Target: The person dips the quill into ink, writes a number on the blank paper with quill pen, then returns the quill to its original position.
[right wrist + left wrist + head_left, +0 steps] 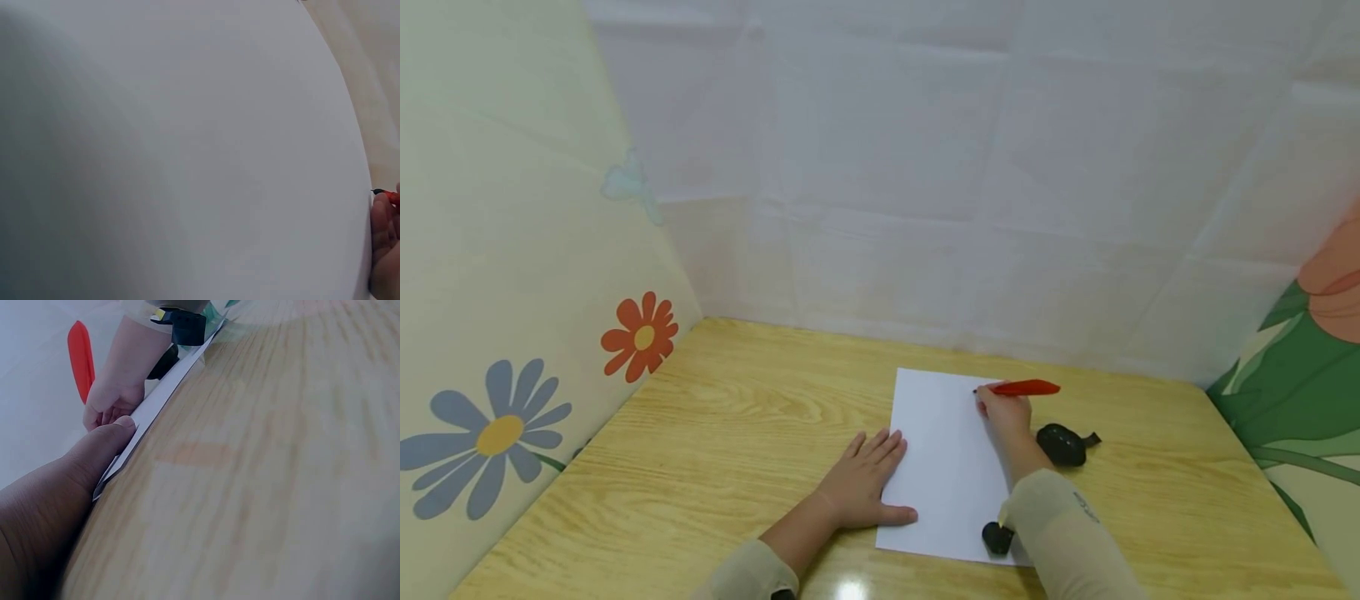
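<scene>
With my right hand I hold a red pen over the far right part of the white paper. The grip there is pinching the pen between thumb and fingers; its dark tip is directed to the left, and its broad red end to the right. I cannot tell if the tip is touching the paper. The left hand rests at the left edge of the same paper, with the grip spread: the fingers are straight, and the thumb stands apart from them and lies on the near part of the sheet. The paper is flat on the wood-patterned bench. To the right of the paper, near my right forearm, there is 1 glossy black object with a short stem; what it is, I cannot tell. A smaller black device is at the right sleeve, above the near right corner of the paper. Behind the bench hangs a white cloth, and on the left side I see 2 printed flowers, 1 red flower and 1 blue-grey flower.
</scene>
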Available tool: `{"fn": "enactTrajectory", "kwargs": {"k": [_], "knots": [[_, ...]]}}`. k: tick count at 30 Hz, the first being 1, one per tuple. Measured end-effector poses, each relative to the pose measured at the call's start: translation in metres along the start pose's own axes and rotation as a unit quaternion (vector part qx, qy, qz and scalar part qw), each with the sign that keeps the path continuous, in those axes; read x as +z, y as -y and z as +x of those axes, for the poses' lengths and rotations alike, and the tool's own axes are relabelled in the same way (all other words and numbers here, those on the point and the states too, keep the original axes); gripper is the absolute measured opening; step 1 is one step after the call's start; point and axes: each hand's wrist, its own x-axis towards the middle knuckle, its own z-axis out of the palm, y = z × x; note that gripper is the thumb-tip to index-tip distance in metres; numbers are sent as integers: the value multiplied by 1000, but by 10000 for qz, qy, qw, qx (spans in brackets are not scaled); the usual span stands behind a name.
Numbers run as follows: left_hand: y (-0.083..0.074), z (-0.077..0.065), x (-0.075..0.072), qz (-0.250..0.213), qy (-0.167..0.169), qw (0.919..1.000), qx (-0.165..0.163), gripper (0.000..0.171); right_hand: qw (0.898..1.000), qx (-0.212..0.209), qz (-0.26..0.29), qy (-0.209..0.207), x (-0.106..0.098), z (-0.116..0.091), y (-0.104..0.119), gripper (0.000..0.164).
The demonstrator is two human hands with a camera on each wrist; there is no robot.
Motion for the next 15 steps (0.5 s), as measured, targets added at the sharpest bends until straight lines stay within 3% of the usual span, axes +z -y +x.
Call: {"fn": "enactTrajectory", "kwargs": {"k": [15], "knots": [[-1, -1, -1, 9, 7, 10000, 25, 103, 9999, -102, -32, 109, 2, -2, 2, 12]]}}
